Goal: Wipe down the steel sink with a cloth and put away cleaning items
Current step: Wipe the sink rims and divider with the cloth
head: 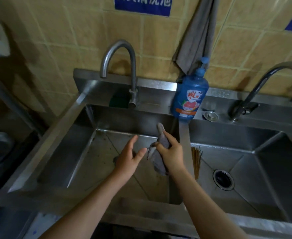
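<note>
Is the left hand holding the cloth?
No: the left hand is open and empty over the left basin, while the right hand grips the cloth.

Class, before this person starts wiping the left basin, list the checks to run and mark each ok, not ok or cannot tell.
1. Cloth gripped by right hand: ok.
2. Left hand free, open beside the cloth: ok.
3. Left faucet shut off: ok, no stream visible.
4. Left basin floor free of debris: not ok, dark specks.
5. Cloth damp enough: cannot tell.
6. Detergent bottle clear of the wiping path: ok, on the back ledge.
</note>
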